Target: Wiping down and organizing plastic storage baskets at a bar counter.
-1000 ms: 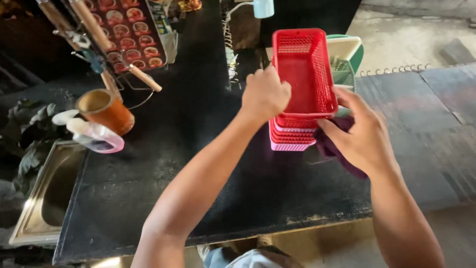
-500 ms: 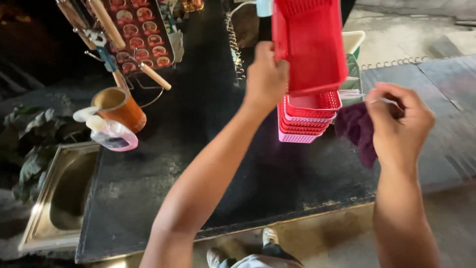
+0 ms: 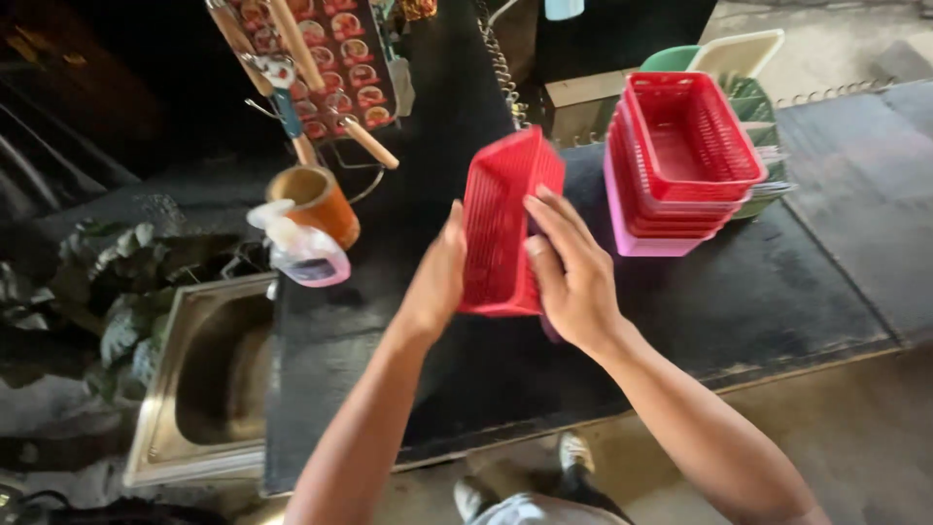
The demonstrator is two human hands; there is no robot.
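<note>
red basket (image 3: 498, 228) is slotted plastic; sink (image 3: 185, 389) dull metal.

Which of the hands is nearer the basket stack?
Right. The right hand rests on the held red basket, on the side toward the stack; the left hand grips its far side.

Bare black counter (image 3: 777, 292) lies open in front of and to the right of both hands, up to the edge. The basket stack (image 3: 680, 165) blocks the far right. To the left, an orange cup (image 3: 316, 199) and a spray bottle (image 3: 301, 253) crowd the corner beside the sink (image 3: 209, 379). Hanging utensils (image 3: 292, 78) bar the far side.
</note>
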